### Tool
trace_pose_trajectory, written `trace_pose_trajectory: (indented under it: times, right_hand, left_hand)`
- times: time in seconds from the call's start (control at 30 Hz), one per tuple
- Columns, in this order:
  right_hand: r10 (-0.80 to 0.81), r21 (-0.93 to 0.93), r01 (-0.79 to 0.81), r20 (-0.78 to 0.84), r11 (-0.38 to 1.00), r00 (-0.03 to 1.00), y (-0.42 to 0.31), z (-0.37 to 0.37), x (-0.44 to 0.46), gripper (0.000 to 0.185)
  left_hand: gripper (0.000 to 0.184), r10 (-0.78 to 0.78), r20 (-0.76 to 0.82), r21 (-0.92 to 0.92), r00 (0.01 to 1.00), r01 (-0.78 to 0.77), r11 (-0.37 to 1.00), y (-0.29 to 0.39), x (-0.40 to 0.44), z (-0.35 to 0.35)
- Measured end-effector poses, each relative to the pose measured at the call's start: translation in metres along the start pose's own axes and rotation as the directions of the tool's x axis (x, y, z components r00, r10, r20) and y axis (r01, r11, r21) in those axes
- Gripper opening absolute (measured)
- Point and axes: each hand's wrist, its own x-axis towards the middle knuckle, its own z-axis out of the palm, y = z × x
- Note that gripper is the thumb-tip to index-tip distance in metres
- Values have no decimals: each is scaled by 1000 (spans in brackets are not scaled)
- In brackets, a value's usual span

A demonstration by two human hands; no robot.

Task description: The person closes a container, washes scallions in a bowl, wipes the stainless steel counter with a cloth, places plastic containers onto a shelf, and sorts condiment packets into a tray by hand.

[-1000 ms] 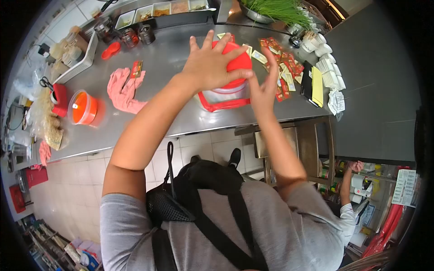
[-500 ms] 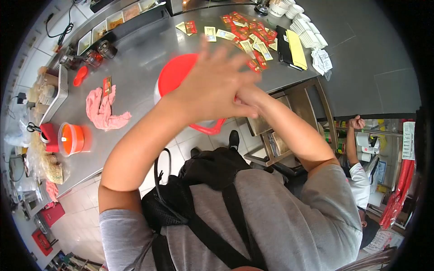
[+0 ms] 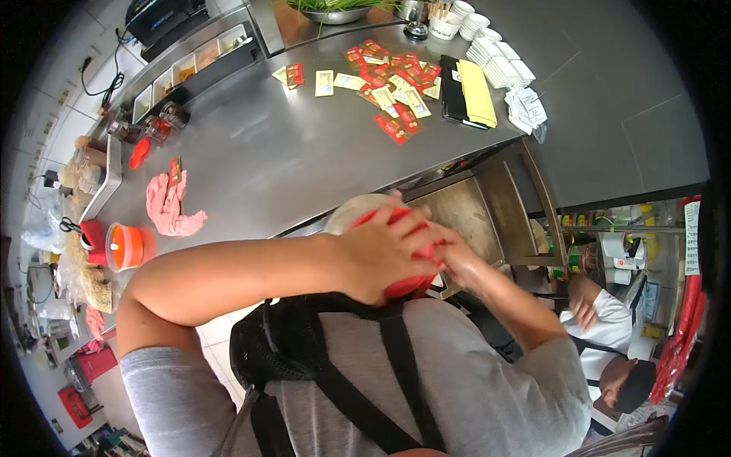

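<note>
A round container with a red lid and a pale body is close against my waist, beyond the counter's near edge. My left hand lies across the lid, its slightly blurred fingers curved over the red surface. At the lid's right side, my right hand grips the edge, fingertips close to those of the left. Both hands hide much of the lid, and the container's underside is out of sight.
The steel counter bears red and cream packets, a black folder with yellow paper, a pink cloth and an orange tub. A metal frame stands at right. Another person is at lower right.
The red-lidded container has moved right and closer to my body. My left hand has come down from in front of the right wrist onto the lid. The other person's arm is lower.
</note>
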Motion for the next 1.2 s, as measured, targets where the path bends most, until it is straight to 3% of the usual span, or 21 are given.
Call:
trace_pose_trajectory:
  times: [0.03,0.07,0.17,0.23,0.3,0.4,0.5,0.53,0.63,0.67,0.77,0.8,0.87,0.97,1.1,1.17,1.2]
  right_hand:
    - [39,120,-30,-75,992,996,16,-18,-9,76]
    - [23,213,4,-126,977,992,35,-35,-17,76]
    - [37,454,167,-407,875,913,55,-47,-38,78]
    - [-31,435,217,-395,874,918,81,-80,-50,75]
    - [-43,447,311,-515,839,856,97,-99,-52,73]
    - [-120,359,351,-531,865,839,117,-141,-71,72]
    - [-93,393,397,-604,829,791,137,-175,-80,71]
    - [-84,418,424,-624,803,777,147,-188,-80,70]
    - [-61,553,376,-503,744,862,197,-259,-84,71]
    - [-57,631,357,-443,689,895,204,-278,-81,68]
    - [129,735,375,-528,565,839,201,-295,-60,71]
    - [54,670,474,-607,572,793,207,-303,-50,63]
    - [62,628,546,-685,555,726,221,-320,-28,63]
    - [205,619,603,-763,503,613,250,-340,4,64]
    - [431,589,689,-799,421,420,284,-354,33,69]
    - [507,594,735,-767,329,393,278,-354,46,72]
    - [542,635,741,-710,218,449,258,-348,50,75]
  left_hand:
    - [79,-136,1,-102,991,135,986,-1,11,-7]
    - [90,-249,145,-27,957,256,966,0,31,-7]
    - [98,-369,15,-148,929,368,918,4,89,18]
    - [100,-361,29,-146,932,361,921,1,131,35]
    - [98,-295,127,-142,947,311,940,-8,170,50]
    - [95,125,112,107,986,-137,985,-10,209,81]
    - [92,451,56,94,891,-454,886,-16,250,83]
    - [85,491,116,79,863,-501,862,-14,265,76]
    - [72,637,53,88,769,-639,764,-35,310,105]
    - [65,593,-17,86,805,-590,803,-52,311,110]
    - [57,335,-128,100,933,-324,941,-109,275,81]
    - [53,220,-101,56,970,-215,975,-129,257,73]
    - [49,-26,-63,-33,998,24,999,-165,211,63]
    - [42,-338,-96,-127,936,325,937,-201,130,47]
    - [34,-589,-157,-257,793,543,800,-238,29,46]
    - [32,-667,-220,-306,712,599,740,-255,-18,56]
    - [32,-704,-242,-320,667,630,707,-263,-41,63]
